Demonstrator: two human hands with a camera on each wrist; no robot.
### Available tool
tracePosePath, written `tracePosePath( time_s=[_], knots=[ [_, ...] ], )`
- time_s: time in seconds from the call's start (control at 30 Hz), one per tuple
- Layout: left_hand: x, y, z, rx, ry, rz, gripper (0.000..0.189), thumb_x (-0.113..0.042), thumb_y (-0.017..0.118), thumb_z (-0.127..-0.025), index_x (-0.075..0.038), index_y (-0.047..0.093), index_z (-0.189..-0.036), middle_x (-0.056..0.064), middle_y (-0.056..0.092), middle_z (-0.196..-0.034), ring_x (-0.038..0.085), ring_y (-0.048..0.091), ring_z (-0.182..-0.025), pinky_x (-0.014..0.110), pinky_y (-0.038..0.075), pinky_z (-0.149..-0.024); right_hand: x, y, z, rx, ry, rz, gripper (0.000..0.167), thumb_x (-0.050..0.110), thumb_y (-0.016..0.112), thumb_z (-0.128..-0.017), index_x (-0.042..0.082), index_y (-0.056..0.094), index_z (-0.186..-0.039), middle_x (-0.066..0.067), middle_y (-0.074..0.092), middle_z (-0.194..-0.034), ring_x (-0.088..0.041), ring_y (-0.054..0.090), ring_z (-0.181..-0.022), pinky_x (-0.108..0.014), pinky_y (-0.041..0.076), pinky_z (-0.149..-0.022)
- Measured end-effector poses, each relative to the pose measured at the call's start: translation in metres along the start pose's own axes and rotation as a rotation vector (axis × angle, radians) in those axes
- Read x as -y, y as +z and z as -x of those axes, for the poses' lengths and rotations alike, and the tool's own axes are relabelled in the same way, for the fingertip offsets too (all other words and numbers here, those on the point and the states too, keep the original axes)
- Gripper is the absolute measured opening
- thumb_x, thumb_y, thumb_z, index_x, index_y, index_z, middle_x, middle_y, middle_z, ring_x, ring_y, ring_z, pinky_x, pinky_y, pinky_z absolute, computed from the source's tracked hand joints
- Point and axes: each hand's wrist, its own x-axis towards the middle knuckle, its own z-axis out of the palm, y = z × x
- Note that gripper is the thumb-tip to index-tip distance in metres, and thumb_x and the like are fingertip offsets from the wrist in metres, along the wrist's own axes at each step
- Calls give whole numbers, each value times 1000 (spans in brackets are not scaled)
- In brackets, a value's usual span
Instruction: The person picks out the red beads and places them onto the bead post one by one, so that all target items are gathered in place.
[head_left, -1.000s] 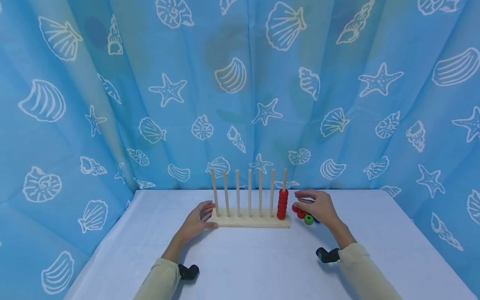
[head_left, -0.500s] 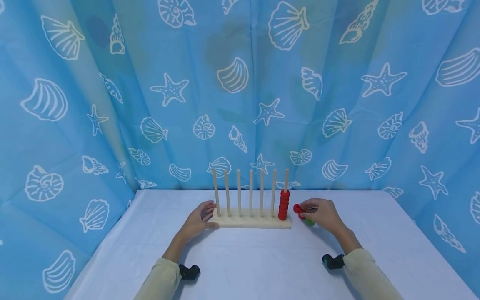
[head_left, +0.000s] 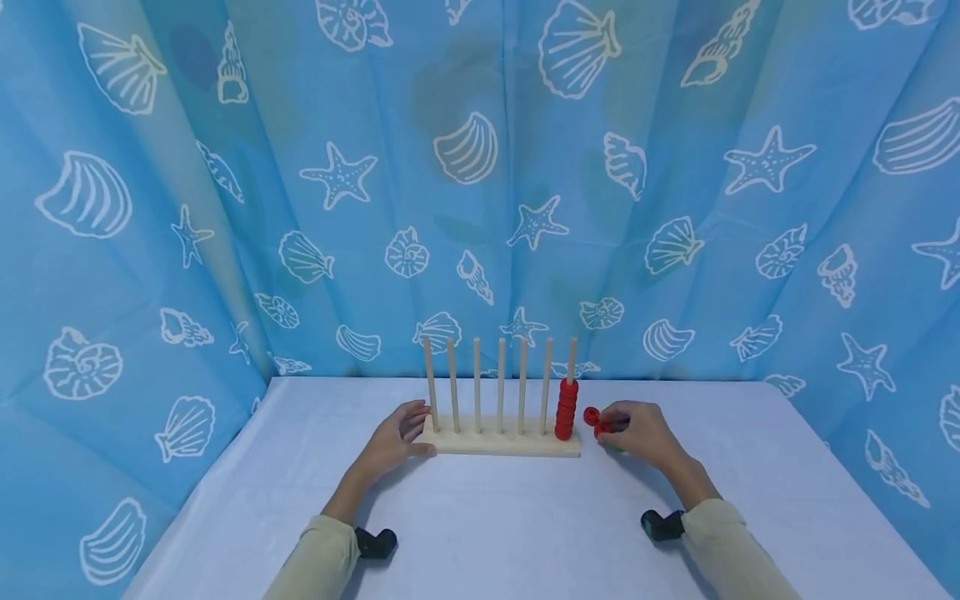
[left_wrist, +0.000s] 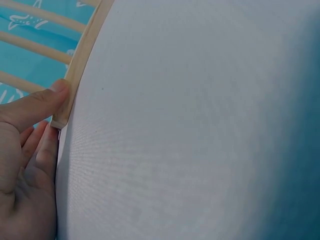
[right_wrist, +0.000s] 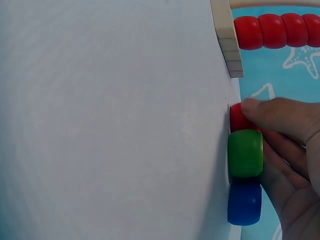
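A pale wooden peg rack stands upright on the table, with several bare pegs in a row. Its rightmost peg carries a stack of red beads. My left hand holds the rack's left end, the thumb on the front of the base and the fingers round the end. To the right of the rack, my right hand pinches a red bead low at the table. Beside that bead in the right wrist view sit a green bead and a blue bead. Another red bead lies just left of the fingertips.
White cloth covers the table. Behind it hangs a blue curtain with white shell and starfish prints. A black device is strapped at each wrist, by the sleeves.
My right hand has come down over the loose beads, its fingers closing on a red one and covering more of the green and blue ones. The left hand stays at the rack's end.
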Motion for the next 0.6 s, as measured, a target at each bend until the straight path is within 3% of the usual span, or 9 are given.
tracePosePath(
  time_s=[0.6],
  knots=[
    [-2, 1, 2, -18, -13, -33, 89, -2, 86, -67, -9, 42, -145, 9, 52, -140, 27, 46, -133, 28, 44, -105, -3, 2, 0, 44, -13, 28, 43, 11, 86, -71, 8, 72, -111, -5, 67, -101, -22, 62, -93, -40, 61, -79]
  ],
)
